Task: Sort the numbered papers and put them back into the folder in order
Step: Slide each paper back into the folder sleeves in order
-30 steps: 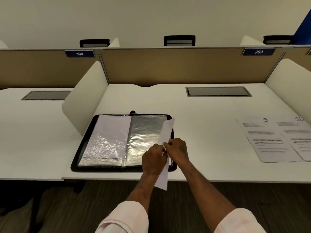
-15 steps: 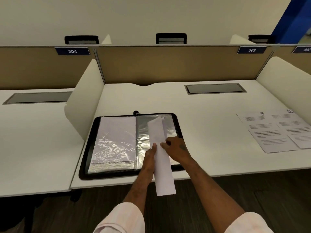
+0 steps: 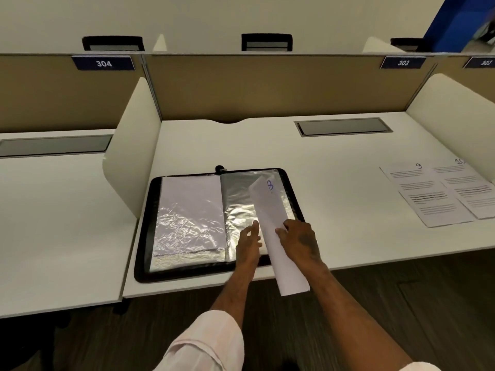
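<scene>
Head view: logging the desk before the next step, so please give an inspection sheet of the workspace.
Surface: white desk.
Job's things: open folder; curled sheet, seemingly numbered 8, over its right half; sheet 9 and sheet 10 flat at right.
Clutter: nothing seen.
Grippers: right hand grips the curled sheet; left hand, fingers straight, beside it.
Cables: nothing seen.
Surroundings: side divider; label 304; label 303.

White desk (image 3: 334,183), open black folder (image 3: 174,273) near front edge, paper 9 (image 3: 423,196) and, seemingly, paper 10 (image 3: 471,191) at right
</scene>
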Action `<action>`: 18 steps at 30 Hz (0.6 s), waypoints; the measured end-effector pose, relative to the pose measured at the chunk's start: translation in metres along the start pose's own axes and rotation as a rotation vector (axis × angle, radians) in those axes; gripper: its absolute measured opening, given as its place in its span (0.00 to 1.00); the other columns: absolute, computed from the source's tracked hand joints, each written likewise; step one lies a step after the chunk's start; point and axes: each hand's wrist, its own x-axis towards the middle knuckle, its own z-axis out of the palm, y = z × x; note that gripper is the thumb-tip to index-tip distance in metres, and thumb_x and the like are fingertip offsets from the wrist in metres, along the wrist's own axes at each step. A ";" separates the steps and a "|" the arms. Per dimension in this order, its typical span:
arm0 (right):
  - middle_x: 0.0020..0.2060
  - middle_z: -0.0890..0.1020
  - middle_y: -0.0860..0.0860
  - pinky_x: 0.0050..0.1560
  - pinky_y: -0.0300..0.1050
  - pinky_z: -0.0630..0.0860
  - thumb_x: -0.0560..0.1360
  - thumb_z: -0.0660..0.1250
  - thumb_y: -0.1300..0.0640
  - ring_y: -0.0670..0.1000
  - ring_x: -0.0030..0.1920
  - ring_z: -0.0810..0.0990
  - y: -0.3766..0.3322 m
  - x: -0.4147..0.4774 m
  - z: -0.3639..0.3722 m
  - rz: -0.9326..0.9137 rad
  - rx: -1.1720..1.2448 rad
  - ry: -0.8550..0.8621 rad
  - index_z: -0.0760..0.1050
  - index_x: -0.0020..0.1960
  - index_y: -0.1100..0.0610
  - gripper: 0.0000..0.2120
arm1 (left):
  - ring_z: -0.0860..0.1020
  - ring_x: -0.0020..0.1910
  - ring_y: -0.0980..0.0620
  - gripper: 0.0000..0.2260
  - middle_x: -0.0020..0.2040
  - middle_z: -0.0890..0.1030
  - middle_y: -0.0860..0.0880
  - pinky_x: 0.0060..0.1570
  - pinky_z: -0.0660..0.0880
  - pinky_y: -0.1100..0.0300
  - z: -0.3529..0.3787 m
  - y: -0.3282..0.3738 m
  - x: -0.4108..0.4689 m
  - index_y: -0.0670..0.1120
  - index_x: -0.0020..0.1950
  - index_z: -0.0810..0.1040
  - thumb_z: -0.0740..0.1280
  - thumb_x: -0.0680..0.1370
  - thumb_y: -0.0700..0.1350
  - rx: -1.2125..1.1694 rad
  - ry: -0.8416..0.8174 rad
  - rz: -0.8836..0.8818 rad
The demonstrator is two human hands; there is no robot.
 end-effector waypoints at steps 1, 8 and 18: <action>0.45 0.80 0.52 0.44 0.40 0.75 0.80 0.61 0.49 0.50 0.43 0.79 0.003 0.001 -0.005 0.005 -0.027 0.011 0.76 0.47 0.57 0.12 | 0.79 0.56 0.47 0.25 0.57 0.79 0.48 0.54 0.76 0.53 -0.008 -0.003 0.003 0.49 0.66 0.73 0.65 0.76 0.64 0.267 0.067 0.097; 0.50 0.82 0.54 0.43 0.37 0.69 0.81 0.59 0.52 0.51 0.47 0.81 0.022 0.014 -0.016 0.038 -0.151 0.018 0.78 0.52 0.59 0.14 | 0.70 0.61 0.49 0.26 0.60 0.72 0.48 0.57 0.73 0.52 -0.045 -0.008 0.027 0.48 0.63 0.75 0.74 0.70 0.60 1.401 -0.155 0.398; 0.58 0.77 0.56 0.56 0.47 0.76 0.82 0.57 0.54 0.55 0.55 0.79 0.019 0.008 -0.021 0.006 -0.134 0.098 0.71 0.68 0.57 0.16 | 0.78 0.54 0.46 0.10 0.53 0.79 0.48 0.49 0.76 0.52 -0.040 -0.004 0.033 0.48 0.54 0.82 0.61 0.81 0.46 1.510 -0.154 0.545</action>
